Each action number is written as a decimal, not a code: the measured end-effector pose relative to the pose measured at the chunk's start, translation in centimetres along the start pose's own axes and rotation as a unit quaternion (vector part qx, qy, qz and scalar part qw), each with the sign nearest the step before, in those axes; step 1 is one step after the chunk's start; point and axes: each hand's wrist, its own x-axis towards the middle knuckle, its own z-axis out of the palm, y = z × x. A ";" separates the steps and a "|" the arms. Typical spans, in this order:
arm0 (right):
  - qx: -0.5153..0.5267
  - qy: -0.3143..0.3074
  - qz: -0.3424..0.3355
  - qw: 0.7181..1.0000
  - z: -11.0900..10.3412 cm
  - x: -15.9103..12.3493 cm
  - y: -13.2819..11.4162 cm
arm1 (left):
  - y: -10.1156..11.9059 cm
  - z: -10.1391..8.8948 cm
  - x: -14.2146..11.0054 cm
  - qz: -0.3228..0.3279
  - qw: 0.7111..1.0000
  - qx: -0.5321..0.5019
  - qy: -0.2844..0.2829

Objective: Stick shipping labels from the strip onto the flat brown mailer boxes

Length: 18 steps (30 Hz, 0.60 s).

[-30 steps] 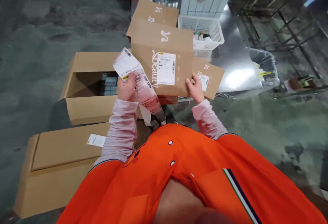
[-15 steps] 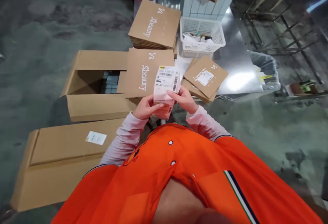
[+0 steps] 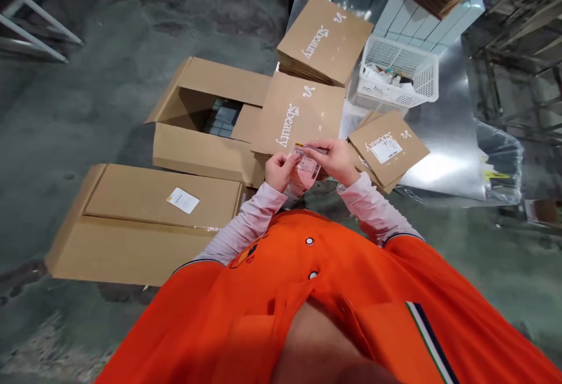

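Both my hands hold a strip of printed shipping labels [image 3: 304, 178], with barcodes and a yellow mark at its upper edge. My left hand [image 3: 281, 171] pinches the strip's left side. Across its top edge lie the closed fingers of my right hand [image 3: 334, 160]. The strip hangs down toward my body, and its lower end looks pinkish. Just beyond my hands is a stack of flat brown cardboard mailers [image 3: 302, 109] with white lettering. Right of my right hand, a mailer with a white label [image 3: 387, 148] rests on other mailers.
A white plastic basket [image 3: 400, 71] with small items stands on the metal table [image 3: 456, 138]. Another mailer stack [image 3: 325, 38] lies farther back. At left are an open carton [image 3: 197, 147] with grey-blue boxes and a labelled carton [image 3: 144, 226]. A clear plastic bag [image 3: 504, 161] hangs at the table's right end.
The view has turned, so the surroundings appear farther right. My hands have come closer together on the label strip; my right fingers now cross its top, and less of the label face shows.
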 end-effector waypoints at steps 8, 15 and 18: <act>-0.120 0.087 -0.003 0.989 1.2 10.9 8.1 | -4.4 -1.0 2.0 -0.224 0.966 -0.056 -0.121; -0.307 0.008 0.003 0.952 2.5 14.7 9.9 | -5.5 -6.3 -5.5 -0.332 0.933 -0.055 -0.131; -0.332 -0.104 -0.076 0.935 3.7 10.9 8.1 | -2.8 -9.1 -5.9 -0.292 0.944 -0.055 -0.145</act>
